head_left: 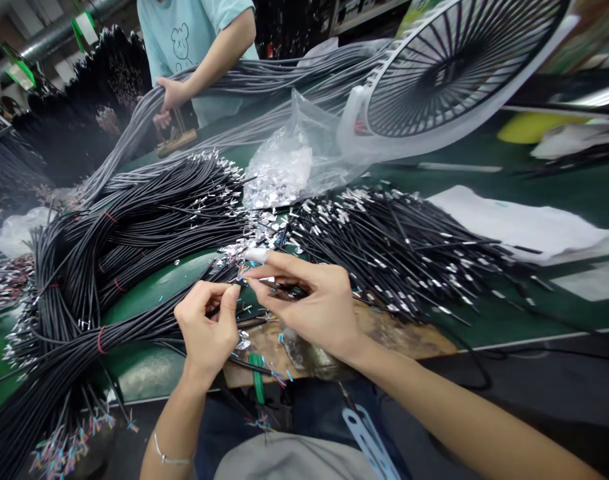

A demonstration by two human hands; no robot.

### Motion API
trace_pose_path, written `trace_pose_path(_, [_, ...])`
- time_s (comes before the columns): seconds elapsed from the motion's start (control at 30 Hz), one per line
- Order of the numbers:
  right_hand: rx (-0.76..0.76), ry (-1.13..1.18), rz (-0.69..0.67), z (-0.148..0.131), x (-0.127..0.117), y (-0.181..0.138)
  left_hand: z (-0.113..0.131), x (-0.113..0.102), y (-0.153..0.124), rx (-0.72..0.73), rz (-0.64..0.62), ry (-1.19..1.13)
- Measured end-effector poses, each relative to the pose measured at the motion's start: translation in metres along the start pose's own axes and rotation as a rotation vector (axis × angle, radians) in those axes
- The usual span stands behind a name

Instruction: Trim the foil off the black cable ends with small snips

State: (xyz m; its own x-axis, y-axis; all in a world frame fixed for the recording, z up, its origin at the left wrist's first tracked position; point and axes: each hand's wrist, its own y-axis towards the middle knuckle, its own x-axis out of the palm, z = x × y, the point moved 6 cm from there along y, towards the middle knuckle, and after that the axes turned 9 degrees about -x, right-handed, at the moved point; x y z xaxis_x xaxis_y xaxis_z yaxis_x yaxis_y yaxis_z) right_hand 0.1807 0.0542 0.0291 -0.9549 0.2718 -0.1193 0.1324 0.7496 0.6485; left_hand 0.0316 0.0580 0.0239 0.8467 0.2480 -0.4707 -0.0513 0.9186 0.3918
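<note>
My left hand (pixel 209 327) is closed in a pinch on a black cable close to its stripped end. From that end fan out thin coloured wires (pixel 243 270), just ahead of my left fingertips. My right hand (pixel 309 300) meets them there, thumb and fingers pinched at the wires, with a white cover (pixel 257 255) on one fingertip. Something dark and shiny shows inside my right palm; what it is I cannot make out. A bundle of black cables (pixel 149 330) tied with a red band runs leftward from beneath my left hand.
Heaped black cables with silver ends (pixel 394 247) lie at right, tied coils of black cable (pixel 149 213) at left. Foil scraps fill a clear plastic bag (pixel 284 173). A fan (pixel 449 73) stands behind. Across the green table (pixel 149 373), a person (pixel 199 67) holds grey cables (pixel 129 140).
</note>
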Motion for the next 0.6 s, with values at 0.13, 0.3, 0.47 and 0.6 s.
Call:
trace_pose_path(0.13, [-0.081,-0.051,-0.042,-0.001,0.003,-0.001,-0.002,0.003,0.002,-0.017,-0.031,-0.019])
trace_pose_path(0.3, [0.027,0.027,-0.083,0.007,0.003,0.003,-0.004,-0.004,0.014,-0.101,-0.034,-0.204])
trace_pose_path(0.47, [0.214,0.131,0.136,0.020,-0.021,0.015,-0.006,-0.010,0.010,-0.136,-0.248,-0.136])
trace_pose_path(0.6, [0.189,0.200,0.137,0.024,-0.025,0.019,-0.006,-0.003,-0.001,0.016,-0.344,0.353])
